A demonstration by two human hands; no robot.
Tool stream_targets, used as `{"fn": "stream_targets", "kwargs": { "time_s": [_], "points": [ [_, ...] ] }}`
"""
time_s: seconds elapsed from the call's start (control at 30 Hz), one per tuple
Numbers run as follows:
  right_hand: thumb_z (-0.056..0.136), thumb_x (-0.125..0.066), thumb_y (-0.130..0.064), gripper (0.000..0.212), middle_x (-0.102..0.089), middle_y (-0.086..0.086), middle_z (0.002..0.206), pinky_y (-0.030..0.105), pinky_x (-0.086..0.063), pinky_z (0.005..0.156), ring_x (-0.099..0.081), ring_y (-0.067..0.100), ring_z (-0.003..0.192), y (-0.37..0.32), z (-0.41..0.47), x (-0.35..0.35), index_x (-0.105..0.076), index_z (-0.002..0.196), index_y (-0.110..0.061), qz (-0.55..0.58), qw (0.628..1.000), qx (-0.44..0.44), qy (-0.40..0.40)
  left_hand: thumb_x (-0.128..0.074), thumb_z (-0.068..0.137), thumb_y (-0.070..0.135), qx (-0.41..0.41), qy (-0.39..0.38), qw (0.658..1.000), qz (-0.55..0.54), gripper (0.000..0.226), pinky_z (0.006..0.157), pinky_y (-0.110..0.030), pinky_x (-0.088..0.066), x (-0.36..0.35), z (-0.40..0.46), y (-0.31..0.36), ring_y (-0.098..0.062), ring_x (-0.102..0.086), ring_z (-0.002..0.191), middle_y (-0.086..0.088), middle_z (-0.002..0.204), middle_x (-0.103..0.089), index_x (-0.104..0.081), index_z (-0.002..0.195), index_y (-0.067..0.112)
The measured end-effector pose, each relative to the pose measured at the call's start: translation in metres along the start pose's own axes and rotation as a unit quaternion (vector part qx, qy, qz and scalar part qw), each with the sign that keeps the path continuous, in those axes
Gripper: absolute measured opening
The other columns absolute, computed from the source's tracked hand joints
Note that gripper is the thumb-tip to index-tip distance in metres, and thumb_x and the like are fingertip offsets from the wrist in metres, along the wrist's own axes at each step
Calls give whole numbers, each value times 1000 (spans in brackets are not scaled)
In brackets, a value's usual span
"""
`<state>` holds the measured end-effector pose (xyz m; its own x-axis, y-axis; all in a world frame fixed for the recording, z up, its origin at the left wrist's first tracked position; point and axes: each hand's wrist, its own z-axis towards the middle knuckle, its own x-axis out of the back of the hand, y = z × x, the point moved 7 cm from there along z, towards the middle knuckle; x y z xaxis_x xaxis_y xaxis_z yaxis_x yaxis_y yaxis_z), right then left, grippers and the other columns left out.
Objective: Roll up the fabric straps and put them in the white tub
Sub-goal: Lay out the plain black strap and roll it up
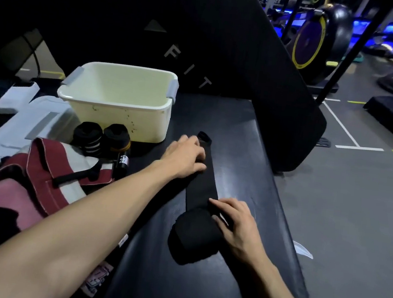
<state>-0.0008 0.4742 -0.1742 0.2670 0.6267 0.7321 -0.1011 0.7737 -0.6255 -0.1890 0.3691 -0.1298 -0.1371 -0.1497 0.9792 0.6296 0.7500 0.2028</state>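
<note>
Black fabric strap [202, 181] flat on padded bench [251, 155], near end rolled. Left hand [185, 158] pressing far stretch, fingers straight. Right hand [235, 224] against roll's right side, fingers loosely extended. White tub [121, 105] beyond left hand. Two rolled straps [101, 138] left of it.

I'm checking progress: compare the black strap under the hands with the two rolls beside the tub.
The strap is only part-rolled, a flat length lying on the bench; the two rolls are fully wound. The strap is plain black; the rolls show white and orange bands. Both hands touch the strap; nothing touches the rolls. All sit outside the tub.
</note>
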Motion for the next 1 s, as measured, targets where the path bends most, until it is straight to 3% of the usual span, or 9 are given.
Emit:
{"fn": "stream_targets", "kwargs": {
  "time_s": [0.07, 0.17, 0.37, 0.6, 0.67, 0.73, 0.83, 0.93, 1.0],
  "points": [
    [89, -58, -44, 47, -63, -12, 119, 11, -34, 94, -45, 4, 101, 2, 1, -4, -68, 131, -27, -8, 1000, 4, -22, -56, 89, 70, -10, -89, 995, -43, 71, 115, -45, -35, -17, -9, 1, -26, -31, 144, 3, 157, -38, -52, 146, 28],
    [78, -64, -48, 62, -58, -14, 125, 15, -30, 99, -41, 4, 107, 4, 0, -9, -63, 137, -30, -22, 998, 14, -53, -41, 89, 81, -11, -177, 984, 2, 98, 127, -49, -5, -41, -19, 2, -23, 4, 158, 2, 172, 2, -11, 164, 25],
    [69, -68, -59, 88, -44, -18, 143, 24, -24, 108, -34, 5, 125, 2, -2, -12, -45, 151, -37, -35, 992, 4, -117, -37, 92, 79, -12, -187, 982, 27, 97, 126, -50, 10, -54, -10, -3, -19, 23, 155, 5, 168, 22, 11, 162, 31],
    [71, -56, -67, 87, -20, -32, 150, 24, -17, 106, -23, 1, 121, -2, -2, -12, -36, 153, -46, -48, 988, 2, -145, -40, 90, 81, 25, -172, 983, 49, 97, 125, -56, 7, -45, 13, -7, -28, 19, 156, 0, 170, 19, 6, 162, 35],
    [72, -55, -68, 86, -24, -26, 155, 27, -19, 105, -23, 2, 121, -2, -3, -12, -35, 153, -46, -54, 988, -1, -146, -47, 90, 76, 10, -100, 991, 84, 87, 123, -53, -14, -32, 9, 5, -33, -11, 154, -7, 168, -12, -21, 160, 31],
    [71, -55, -69, 87, -25, -21, 159, 29, -21, 106, -22, 3, 120, -1, -4, -14, -35, 152, -47, -59, 987, -5, -152, -59, 92, 61, -38, 3, 995, 88, 53, 103, -43, -39, -13, -6, 25, -29, -45, 129, -4, 138, -46, -54, 133, 27],
    [71, -65, -68, 86, -22, -16, 163, 38, -25, 113, -23, 7, 129, 0, -8, -16, -39, 151, -47, -57, 987, -10, -153, -66, 94, 41, -67, 26, 997, 19, 17, 83, -35, -45, -3, -38, 38, -23, -59, 108, 4, 111, -60, -69, 105, 28],
    [67, -62, -81, 87, -17, -9, 166, 36, -22, 110, -24, 11, 138, -3, -19, -15, -48, 146, -46, -38, 990, -8, -139, -60, 95, 53, -68, -27, 997, -27, 37, 96, -38, -47, -11, -72, 32, -20, -54, 119, 8, 126, -60, -69, 125, 33],
    [67, -58, -85, 85, -15, -10, 166, 34, -17, 112, -17, 6, 139, -10, -28, -14, -53, 142, -45, -14, 989, -6, -148, -55, 95, 61, -79, -90, 992, -33, 60, 113, -44, -37, -22, -97, 26, -20, -40, 139, 8, 152, -46, -51, 148, 33]
  ]
}}
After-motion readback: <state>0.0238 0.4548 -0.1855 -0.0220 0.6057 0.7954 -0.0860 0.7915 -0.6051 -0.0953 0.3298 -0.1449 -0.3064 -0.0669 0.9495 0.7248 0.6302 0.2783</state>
